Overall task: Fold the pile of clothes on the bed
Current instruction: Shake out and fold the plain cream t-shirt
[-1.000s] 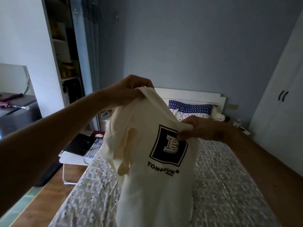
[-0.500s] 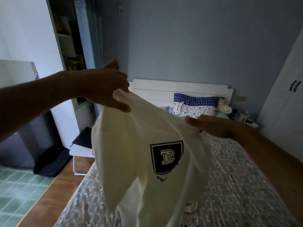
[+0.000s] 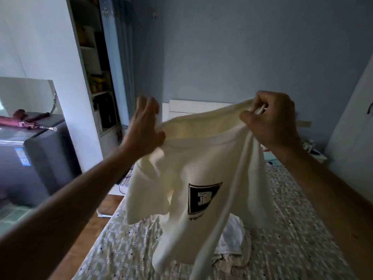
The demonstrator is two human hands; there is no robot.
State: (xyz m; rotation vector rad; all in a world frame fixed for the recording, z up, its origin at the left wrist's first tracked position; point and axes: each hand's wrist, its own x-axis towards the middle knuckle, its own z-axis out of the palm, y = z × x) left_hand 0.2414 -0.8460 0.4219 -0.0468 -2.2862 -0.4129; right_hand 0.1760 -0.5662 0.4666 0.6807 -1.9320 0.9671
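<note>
A cream shirt [image 3: 201,158] is being held up, pinched at 10 o'clock by the left hand [image 3: 144,128] (blurred) and gripped at 2 o'clock by the curled right hand [image 3: 270,122].

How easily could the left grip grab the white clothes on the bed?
Probably not right now: the left grip holds up the cream T-shirt, which hangs in front of the white clothes on the bed.

Dim bluish room, motion-blurred throughout, wide-angle bending at edges.

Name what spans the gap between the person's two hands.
The upper edge of the cream T-shirt runs from left hand to right hand; head view shows it.
</note>
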